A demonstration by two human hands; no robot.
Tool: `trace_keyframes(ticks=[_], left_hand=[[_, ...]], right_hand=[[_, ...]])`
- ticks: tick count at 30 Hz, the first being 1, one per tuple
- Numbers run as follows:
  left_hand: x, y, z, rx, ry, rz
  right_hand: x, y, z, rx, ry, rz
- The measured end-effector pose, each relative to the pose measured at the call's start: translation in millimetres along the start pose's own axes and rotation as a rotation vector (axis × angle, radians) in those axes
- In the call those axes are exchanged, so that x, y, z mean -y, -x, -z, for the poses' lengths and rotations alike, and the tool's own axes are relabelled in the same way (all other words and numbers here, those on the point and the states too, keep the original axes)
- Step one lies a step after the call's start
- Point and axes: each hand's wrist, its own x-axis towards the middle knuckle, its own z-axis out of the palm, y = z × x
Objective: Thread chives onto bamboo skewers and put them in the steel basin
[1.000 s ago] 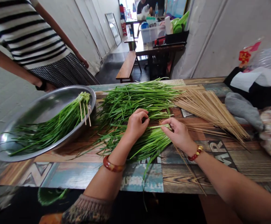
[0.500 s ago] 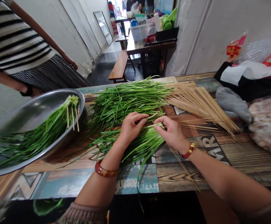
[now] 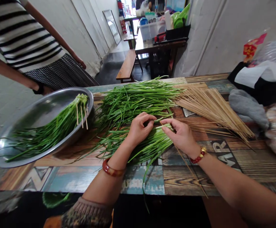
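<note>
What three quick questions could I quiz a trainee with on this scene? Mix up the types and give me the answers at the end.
1. Multiple choice: in the picture, where do the loose skewers lie relative to the farther pile of green stalks? A: left. B: right. C: nearer the camera, directly below.
2. True or false: thin sticks show at the pale ends of the green bundle in the metal basin.
3. Fill in: the hand with the beaded bracelet on its wrist is the person's ____ hand.

Key: 1. B. 2. True. 3. Right.
</note>
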Motion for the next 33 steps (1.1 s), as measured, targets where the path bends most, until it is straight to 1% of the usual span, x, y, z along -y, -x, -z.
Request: trace_keyframes(ticks=[7,11,27,33], left_hand=[[-1.5,0.8,1.4,0.021,0.064,0.015],[-3.2,0.8,2.3,0.014,0.094,0.016],[-2.1,1.2,0.8,0.006,0.128,-0.005],[-0.6,1.5,0.5,0.031,0.118,0.004]], right_hand=[[-2.0,-0.3,0.2,0.011,0.001,0.006],[-1.7,0.4,0.2,0.011,-0.007,0.021],[0.4,0.5,-0.7,0.023,-0.036,0.035],[-0.9,0.6,-1.5,0.023,-0.025,0.029]])
